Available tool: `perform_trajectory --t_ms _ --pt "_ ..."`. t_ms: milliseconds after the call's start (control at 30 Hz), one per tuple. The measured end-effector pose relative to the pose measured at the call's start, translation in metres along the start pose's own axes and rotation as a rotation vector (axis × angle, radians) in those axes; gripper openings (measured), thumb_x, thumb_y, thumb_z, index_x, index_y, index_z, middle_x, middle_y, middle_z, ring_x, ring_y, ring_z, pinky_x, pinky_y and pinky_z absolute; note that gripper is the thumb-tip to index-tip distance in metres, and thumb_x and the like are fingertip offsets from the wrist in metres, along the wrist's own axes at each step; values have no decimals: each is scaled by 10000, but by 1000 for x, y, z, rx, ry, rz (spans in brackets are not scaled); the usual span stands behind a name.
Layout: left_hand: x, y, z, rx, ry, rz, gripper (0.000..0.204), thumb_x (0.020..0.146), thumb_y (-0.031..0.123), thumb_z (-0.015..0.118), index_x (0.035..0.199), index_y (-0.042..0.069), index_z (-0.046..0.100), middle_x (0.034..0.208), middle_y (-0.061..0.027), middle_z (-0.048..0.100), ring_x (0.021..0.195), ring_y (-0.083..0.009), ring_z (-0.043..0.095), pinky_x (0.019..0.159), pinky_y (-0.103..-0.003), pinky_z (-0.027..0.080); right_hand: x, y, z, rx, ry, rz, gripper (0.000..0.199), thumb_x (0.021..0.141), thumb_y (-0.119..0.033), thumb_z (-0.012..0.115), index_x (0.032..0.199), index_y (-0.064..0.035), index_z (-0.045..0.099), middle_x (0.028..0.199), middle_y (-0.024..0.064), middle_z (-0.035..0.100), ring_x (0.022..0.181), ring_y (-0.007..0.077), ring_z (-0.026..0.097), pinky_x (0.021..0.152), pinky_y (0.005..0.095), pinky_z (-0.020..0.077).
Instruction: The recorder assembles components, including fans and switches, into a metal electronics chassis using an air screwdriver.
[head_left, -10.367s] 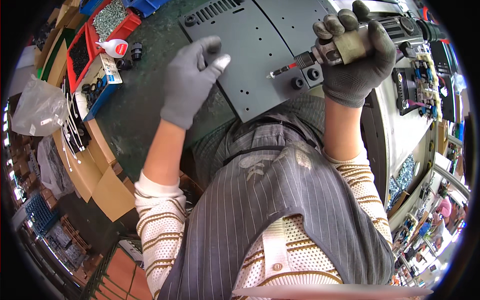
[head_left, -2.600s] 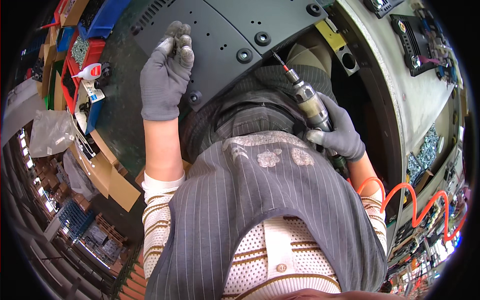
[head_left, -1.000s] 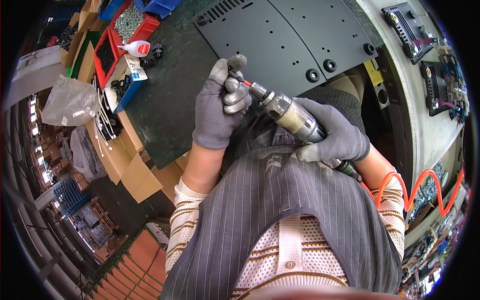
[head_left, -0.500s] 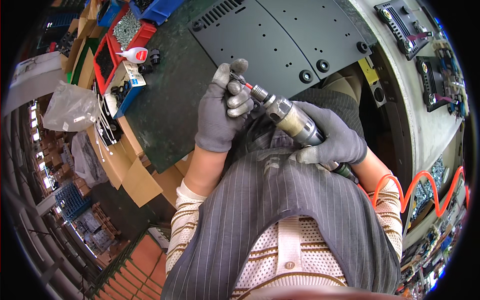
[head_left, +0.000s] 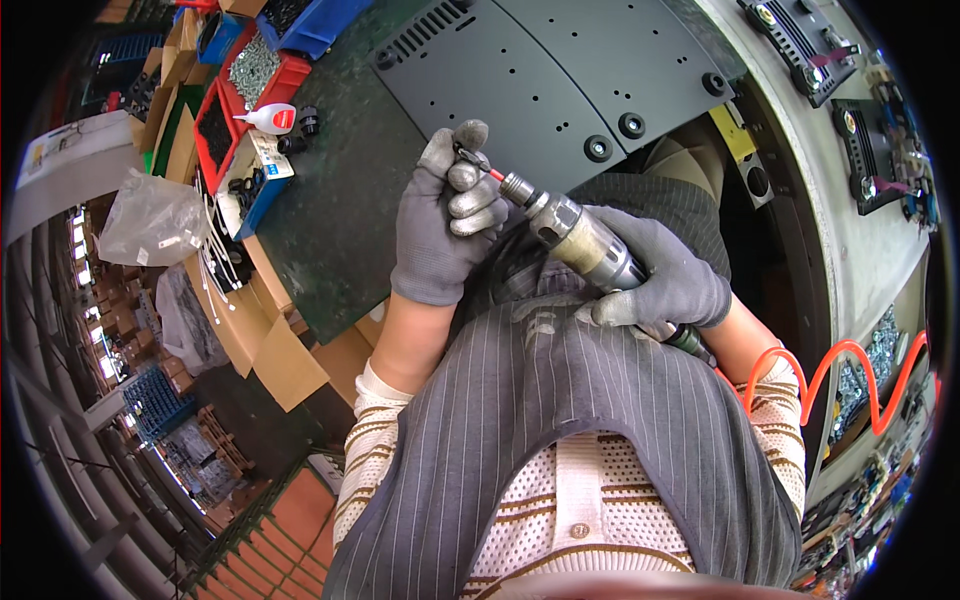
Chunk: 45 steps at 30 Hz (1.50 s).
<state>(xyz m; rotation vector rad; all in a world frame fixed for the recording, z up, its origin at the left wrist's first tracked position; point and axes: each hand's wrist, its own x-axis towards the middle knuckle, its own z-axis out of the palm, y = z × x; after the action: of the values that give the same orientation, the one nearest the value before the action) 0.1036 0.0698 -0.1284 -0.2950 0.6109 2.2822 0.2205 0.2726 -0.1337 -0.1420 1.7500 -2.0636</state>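
Driver, one, barrel-bodied: your right hand is gripping it, and its nose is pointing up and to your left. Bit, red-banded: it is reaching between the curled fingers of your left hand. Dark piece, small: your left thumb and index finger are pinching it at the bit's tip; you cannot tell whether it is seating there. Panel, grey, slotted and drilled: it is lying on the green worktop, beyond your hands. Round feet, black, several: they are sitting near the panel's edges. Hose, orange, coiled: it is hanging beside your right forearm.

Hazards, as judged: a bit spinning against your fingertips could be catching the glove; a loosening pinch or tilting nose could be sending the piece into your lap; a snagging hose could be pulling your aim off.
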Motion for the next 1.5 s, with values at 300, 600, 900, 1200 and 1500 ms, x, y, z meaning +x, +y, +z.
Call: perform_trajectory --t_ms 300,600,900,1200,1500 --pt "-1 -4 11 283 27 126 291 975 221 460 1081 -37 543 639 25 481 484 -40 377 394 -176 312 -1 0 -4 76 18 -35 788 630 -182 801 1300 8 434 1006 81 616 875 152 606 814 293 495" --pt "-13 1 11 833 161 322 318 940 244 536 1012 -53 626 648 35 499 482 -10 372 414 -166 301 -5 -3 -2 -107 39 -36 760 641 -186 783 1295 -5 441 974 94 636 854 154 625 799 290 505" --pt "-65 1 -33 1606 -45 -162 496 880 486 554 998 14 652 893 -79 670 865 -153 612 800 -305 466 -7 3 -9 4 37 1 784 630 -193 794 1298 4 434 991 89 617 872 142 600 803 283 492" --pt "-44 -46 -75 2092 170 495 349 888 379 550 831 46 637 689 -167 565 629 -358 558 567 -399 451 -14 1 -24 100 121 -106 807 610 -187 808 1290 32 433 985 57 583 884 127 563 793 268 469" --pt "-55 33 81 2363 -116 665 366 745 380 719 685 42 593 608 -110 489 546 -276 509 500 -374 389 -39 -22 -40 111 404 -36 851 554 -277 796 1277 30 468 936 47 573 802 114 542 732 245 443"
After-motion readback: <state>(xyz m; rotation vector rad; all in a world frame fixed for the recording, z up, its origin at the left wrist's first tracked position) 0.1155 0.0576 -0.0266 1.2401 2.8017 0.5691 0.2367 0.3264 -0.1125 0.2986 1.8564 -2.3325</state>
